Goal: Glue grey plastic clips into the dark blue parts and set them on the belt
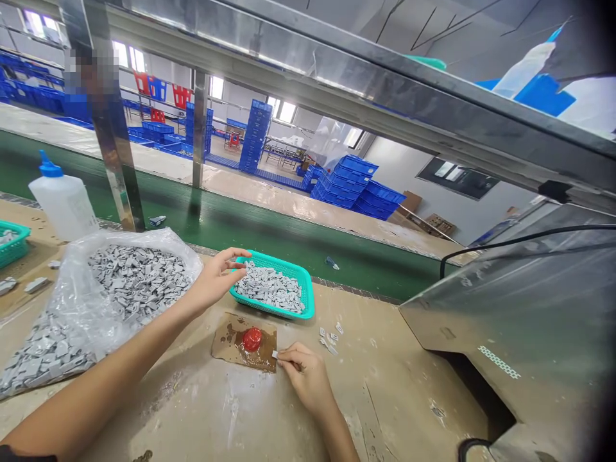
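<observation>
My left hand (220, 274) reaches over the left rim of a turquoise basket (308, 296), its fingers apart and nothing visible between them. Small grey-white plastic parts (272, 287) fill the basket. Nearer to me lies a brown cardboard piece (231, 351) with wet stains and a glossy red lump (251, 339) on it. At the cardboard's right edge my right hand (303, 372) pinches one small pale part (274, 354) between thumb and fingertips.
A clear bag (77, 289) of grey parts and a white bottle (65, 205) with a blue cap stand at left. Several loose parts (333, 336) lie right of the cardboard. A metal housing (520, 321) borders the right; a green conveyor belt (269, 224) runs behind.
</observation>
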{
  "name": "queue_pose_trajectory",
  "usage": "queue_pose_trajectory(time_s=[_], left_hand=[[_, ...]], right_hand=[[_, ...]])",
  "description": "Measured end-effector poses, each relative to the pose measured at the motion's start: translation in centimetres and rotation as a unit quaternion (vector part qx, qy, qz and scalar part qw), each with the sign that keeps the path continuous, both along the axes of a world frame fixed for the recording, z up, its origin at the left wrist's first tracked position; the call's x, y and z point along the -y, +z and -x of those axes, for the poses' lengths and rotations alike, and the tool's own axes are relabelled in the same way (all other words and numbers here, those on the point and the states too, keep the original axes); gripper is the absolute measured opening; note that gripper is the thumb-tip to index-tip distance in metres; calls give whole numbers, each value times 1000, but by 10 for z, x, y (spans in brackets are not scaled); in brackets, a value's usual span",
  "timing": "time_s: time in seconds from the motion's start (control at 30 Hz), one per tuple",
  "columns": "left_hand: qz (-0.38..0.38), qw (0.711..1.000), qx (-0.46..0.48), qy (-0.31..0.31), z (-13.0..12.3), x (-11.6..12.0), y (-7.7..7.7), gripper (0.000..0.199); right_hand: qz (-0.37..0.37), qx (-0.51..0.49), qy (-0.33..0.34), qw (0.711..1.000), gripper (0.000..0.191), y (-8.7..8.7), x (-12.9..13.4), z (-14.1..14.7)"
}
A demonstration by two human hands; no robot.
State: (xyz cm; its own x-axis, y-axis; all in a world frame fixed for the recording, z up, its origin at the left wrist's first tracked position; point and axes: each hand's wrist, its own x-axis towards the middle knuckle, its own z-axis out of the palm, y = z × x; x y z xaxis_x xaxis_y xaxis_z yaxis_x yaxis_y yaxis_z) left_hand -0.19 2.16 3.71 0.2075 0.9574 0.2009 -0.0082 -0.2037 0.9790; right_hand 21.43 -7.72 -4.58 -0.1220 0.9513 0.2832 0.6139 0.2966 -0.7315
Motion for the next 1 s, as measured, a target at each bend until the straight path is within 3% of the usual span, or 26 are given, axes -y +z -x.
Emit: queue_pose_trajectory(time_s=[0.13,0.27,0.4,0.5,0.8,0.9,1.0], left_hand=[[-46,995,-87,2,3,-5,-5,32],[-136,962,-237,1,7,-15,-23,32],[-165,941,-295,-1,8,-24,-41,28],[-182,928,-326,-5,8,-28,-47,27],[-198,905,-375,-9,11,-27,-45,25],[-209,904,-374,3,6,-26,-35,26],[-225,900,-372,-9,-19,-36,-20,33]], right_hand=[[2,9,3,1000,21,2,1,2],[4,13,13,1000,21,3,2,3],[0,13,17,1000,23,3,3,2],[-2,13,17,1000,24,1,3,1],[-4,-1,14,1000,23,-2,2,3],[-9,-4,8,1000,23,-1,3,2],[-25,-6,-5,1000,23,4,7,1]])
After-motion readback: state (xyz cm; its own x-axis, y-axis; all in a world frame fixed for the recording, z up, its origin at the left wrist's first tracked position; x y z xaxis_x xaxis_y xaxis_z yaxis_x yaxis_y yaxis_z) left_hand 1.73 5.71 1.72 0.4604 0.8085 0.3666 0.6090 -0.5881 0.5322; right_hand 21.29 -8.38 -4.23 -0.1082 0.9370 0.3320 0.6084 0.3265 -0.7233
